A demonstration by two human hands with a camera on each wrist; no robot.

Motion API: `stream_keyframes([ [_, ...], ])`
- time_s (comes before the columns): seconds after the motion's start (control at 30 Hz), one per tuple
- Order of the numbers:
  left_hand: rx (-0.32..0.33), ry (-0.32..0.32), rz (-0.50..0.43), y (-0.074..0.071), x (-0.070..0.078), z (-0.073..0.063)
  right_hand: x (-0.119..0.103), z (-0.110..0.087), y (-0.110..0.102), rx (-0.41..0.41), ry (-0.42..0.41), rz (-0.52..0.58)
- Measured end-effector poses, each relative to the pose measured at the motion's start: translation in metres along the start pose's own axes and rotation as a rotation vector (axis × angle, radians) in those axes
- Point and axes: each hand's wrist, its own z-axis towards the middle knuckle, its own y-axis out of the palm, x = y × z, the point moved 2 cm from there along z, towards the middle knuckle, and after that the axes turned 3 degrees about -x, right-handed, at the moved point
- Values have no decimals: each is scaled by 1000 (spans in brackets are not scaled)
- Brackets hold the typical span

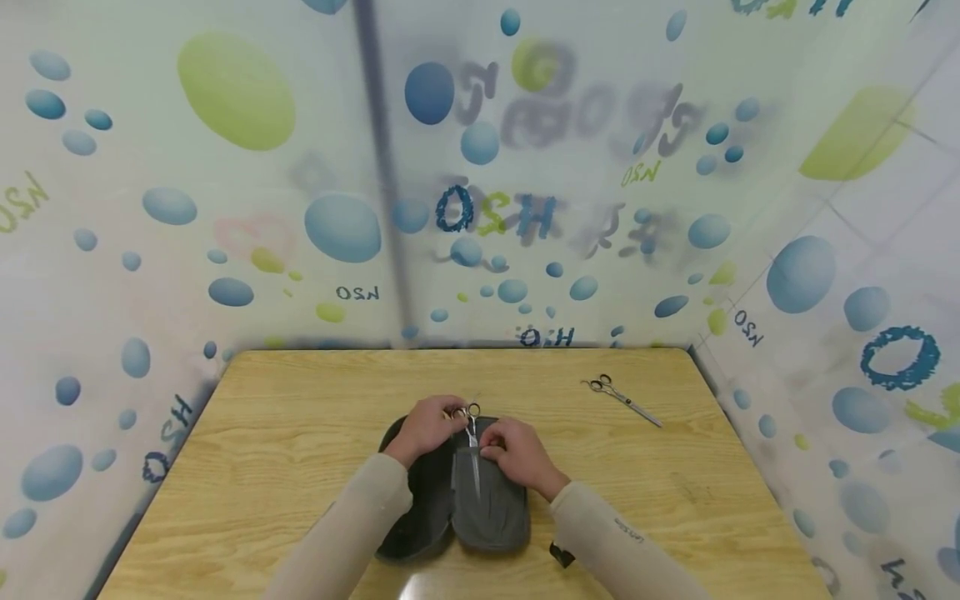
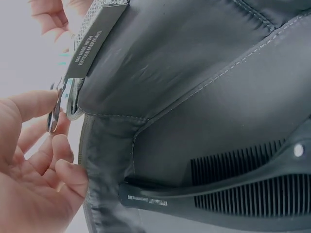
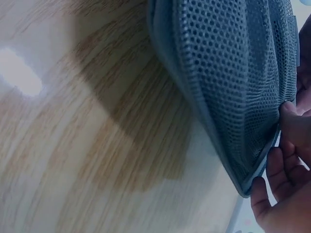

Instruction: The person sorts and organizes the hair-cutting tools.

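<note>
A dark grey zip case (image 1: 420,533) lies unfolded on the wooden table in the head view. Its right half carries a mesh pocket (image 3: 218,58), with a pair of silver scissors (image 1: 472,433) pointing down into it, blades showing through the mesh. My left hand (image 1: 431,429) pinches the scissors at the finger rings, above the pocket opening. At the pocket's upper right edge, my right hand (image 1: 521,454) pinches the rim between thumb and fingers. The left wrist view shows a black comb (image 2: 243,189) inside the case's left half, and a fabric label (image 2: 95,43) by the centre.
A second pair of scissors (image 1: 628,402) lies on the wooden table (image 1: 300,400) at the back right. Near the right sleeve sits a small black object (image 1: 561,555), partly hidden. Patterned walls (image 1: 480,275) stand behind and at both sides.
</note>
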Motion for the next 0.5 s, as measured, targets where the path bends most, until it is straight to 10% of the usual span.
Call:
stream_keyframes([
  [0.27,-24,-5,-14,2,0,-1,4,-1,2,5,18,19],
  [0.5,-32,12,-38,1,0,-4,20,-11,-1,28,221,113],
])
